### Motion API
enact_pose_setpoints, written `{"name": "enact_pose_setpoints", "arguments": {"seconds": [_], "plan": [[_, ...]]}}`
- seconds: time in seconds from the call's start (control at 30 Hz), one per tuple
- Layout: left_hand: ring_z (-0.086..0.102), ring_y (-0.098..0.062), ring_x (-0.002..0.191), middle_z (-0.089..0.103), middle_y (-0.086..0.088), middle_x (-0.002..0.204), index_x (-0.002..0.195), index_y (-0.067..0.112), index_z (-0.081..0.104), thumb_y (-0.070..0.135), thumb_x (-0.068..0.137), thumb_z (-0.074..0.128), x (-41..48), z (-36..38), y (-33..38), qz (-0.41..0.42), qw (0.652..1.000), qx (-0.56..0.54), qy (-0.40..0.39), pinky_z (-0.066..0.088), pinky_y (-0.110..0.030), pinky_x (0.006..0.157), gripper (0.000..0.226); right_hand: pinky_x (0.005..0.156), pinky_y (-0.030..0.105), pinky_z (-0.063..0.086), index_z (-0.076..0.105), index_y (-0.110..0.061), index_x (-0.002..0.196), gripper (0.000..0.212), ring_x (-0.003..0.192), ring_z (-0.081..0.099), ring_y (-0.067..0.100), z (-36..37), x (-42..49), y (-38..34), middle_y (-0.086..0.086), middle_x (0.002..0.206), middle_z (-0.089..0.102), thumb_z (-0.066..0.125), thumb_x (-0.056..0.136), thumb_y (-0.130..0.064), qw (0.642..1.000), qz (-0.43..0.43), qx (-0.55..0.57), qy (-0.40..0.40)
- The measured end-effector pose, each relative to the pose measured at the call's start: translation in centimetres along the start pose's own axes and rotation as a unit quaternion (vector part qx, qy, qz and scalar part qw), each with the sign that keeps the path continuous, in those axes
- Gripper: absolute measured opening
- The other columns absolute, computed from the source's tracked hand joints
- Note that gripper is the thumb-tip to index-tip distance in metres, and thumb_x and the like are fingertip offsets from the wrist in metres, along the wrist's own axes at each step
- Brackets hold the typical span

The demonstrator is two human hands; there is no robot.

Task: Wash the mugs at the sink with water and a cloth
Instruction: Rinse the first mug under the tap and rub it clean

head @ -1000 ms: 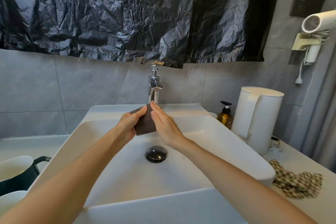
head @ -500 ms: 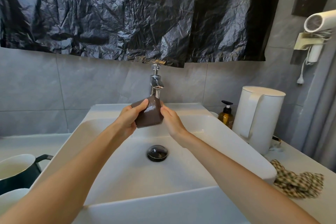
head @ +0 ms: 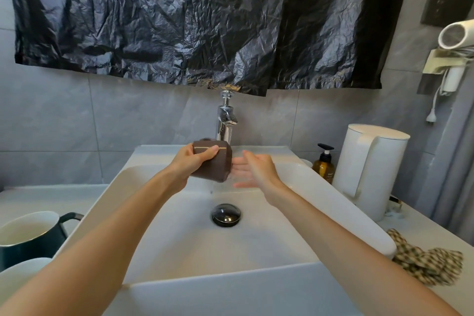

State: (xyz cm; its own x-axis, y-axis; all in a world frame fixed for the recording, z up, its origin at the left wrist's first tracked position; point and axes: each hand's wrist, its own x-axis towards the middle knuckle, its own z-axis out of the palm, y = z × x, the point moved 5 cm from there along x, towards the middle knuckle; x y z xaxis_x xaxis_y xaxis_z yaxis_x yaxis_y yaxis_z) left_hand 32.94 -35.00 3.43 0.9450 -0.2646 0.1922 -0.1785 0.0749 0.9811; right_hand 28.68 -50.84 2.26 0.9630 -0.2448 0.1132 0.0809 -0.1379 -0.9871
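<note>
My left hand (head: 191, 163) grips a brown mug (head: 215, 165), tilted on its side under the chrome tap (head: 225, 123) above the white sink (head: 333, 202). Water runs from the mug's mouth into the basin. My right hand (head: 256, 169) is open just right of the mug, fingers spread in the water, holding nothing. A dark green mug (head: 28, 236) with a pale inside stands on the counter at the left, with the rim of a white mug (head: 18, 277) in front of it. A checked cloth (head: 425, 261) lies crumpled on the counter at the right.
A black drain plug (head: 226, 214) sits in the basin's middle. A white kettle (head: 369, 172) and an amber pump bottle (head: 323, 165) stand right of the sink. Black plastic sheet (head: 205, 20) hangs on the wall above. A hair dryer (head: 456, 36) hangs at far right.
The mug has tipped over onto its side in my left hand. My right hand has let go of it and opened beside it, under the water.
</note>
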Motion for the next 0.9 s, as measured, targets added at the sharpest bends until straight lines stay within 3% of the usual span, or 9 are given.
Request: {"name": "enact_pose_setpoints", "arguments": {"seconds": [0.1,0.2,0.27,0.4,0.5,0.6,0.67,0.77,0.9], "plan": [[0.064,-0.018,0.091,0.070,-0.006,0.100,0.114,0.012,0.064,0.018,0.085,0.070,-0.4,0.4,0.4,0.017,0.997,0.047,-0.050,0.052,-0.026,0.081,0.029,0.055,0.031,0.055,0.068,-0.005,0.078,0.039,0.063,0.068,0.025,-2.3,1.0,-0.5,0.015,0.085,0.072,0.039,0.100,-0.020,0.997,-0.027,0.047,0.061],[0.065,-0.011,0.083,0.071,-0.002,0.094,0.105,0.014,0.067,0.013,0.081,0.075,-1.3,2.2,0.4,0.052,0.977,0.160,-0.130,0.053,-0.023,0.076,0.026,0.080,0.036,0.058,0.064,-0.014,0.094,0.018,0.089,0.066,0.021,-2.6,1.9,-0.3,0.011,0.106,0.068,0.050,0.097,-0.024,0.995,-0.048,0.027,0.083],[0.062,-0.003,0.073,0.069,0.005,0.084,0.096,0.019,0.068,0.012,0.079,0.078,-2.0,3.3,0.1,0.098,0.941,0.271,-0.178,0.049,-0.018,0.070,0.021,0.093,0.038,0.052,0.061,-0.019,0.108,0.020,0.107,0.060,0.020,-2.2,2.2,0.0,0.005,0.117,0.063,0.052,0.097,-0.033,0.998,-0.041,-0.010,0.041],[0.051,-0.006,0.062,0.056,0.014,0.066,0.078,0.021,0.060,0.020,0.075,0.080,-2.6,5.0,-0.8,0.180,0.836,0.471,-0.217,0.040,-0.020,0.062,0.020,0.067,0.026,0.043,0.065,-0.018,0.097,0.037,0.088,0.059,0.017,-1.6,1.5,0.2,0.000,0.094,0.064,0.047,0.095,-0.050,0.993,-0.037,-0.107,-0.015],[0.041,-0.008,0.070,0.046,0.018,0.064,0.078,0.024,0.054,0.031,0.077,0.076,-2.7,5.5,-0.7,0.240,0.774,0.556,-0.188,0.030,-0.025,0.078,0.023,0.070,0.033,0.041,0.051,-0.019,0.075,0.037,0.076,0.052,0.019,-2.3,1.5,0.6,-0.001,0.076,0.056,0.054,0.090,-0.053,0.976,-0.056,-0.210,0.032],[0.038,-0.005,0.088,0.051,0.018,0.080,0.100,0.027,0.065,0.039,0.078,0.075,-2.4,4.7,-0.4,0.252,0.751,0.594,-0.140,0.016,-0.032,0.103,0.027,0.063,0.030,0.038,0.043,-0.020,0.066,0.037,0.067,0.048,0.018,-3.0,1.7,0.2,-0.003,0.064,0.049,0.064,0.086,-0.044,0.977,-0.067,-0.190,0.072],[0.042,-0.007,0.089,0.056,0.014,0.082,0.098,0.026,0.068,0.043,0.070,0.081,-2.2,3.9,0.2,0.247,0.776,0.572,-0.095,0.018,-0.036,0.104,0.035,0.056,0.029,0.035,0.041,-0.021,0.064,0.039,0.060,0.043,0.015,-3.5,1.7,-0.2,-0.005,0.058,0.043,0.072,0.080,-0.039,0.986,-0.065,-0.121,0.098],[0.041,-0.012,0.107,0.053,0.012,0.103,0.093,0.034,0.062,0.038,0.058,0.089,-1.8,2.8,1.1,0.249,0.873,0.420,-0.022,0.029,-0.032,0.094,0.044,0.055,0.030,0.028,0.034,-0.022,0.064,0.046,0.060,0.035,0.018,-4.1,1.8,-0.3,-0.003,0.058,0.036,0.074,0.078,-0.039,0.989,-0.065,-0.039,0.126],[0.039,-0.022,0.124,0.026,-0.002,0.135,0.128,0.038,0.041,0.052,0.064,0.078,-1.6,1.9,0.5,0.032,0.992,0.118,-0.002,0.053,-0.030,0.084,0.075,0.058,0.030,0.030,0.031,-0.022,0.066,0.048,0.061,0.031,0.016,-4.2,1.4,-0.6,-0.005,0.060,0.031,0.074,0.079,-0.041,0.986,-0.076,-0.019,0.145]]}}
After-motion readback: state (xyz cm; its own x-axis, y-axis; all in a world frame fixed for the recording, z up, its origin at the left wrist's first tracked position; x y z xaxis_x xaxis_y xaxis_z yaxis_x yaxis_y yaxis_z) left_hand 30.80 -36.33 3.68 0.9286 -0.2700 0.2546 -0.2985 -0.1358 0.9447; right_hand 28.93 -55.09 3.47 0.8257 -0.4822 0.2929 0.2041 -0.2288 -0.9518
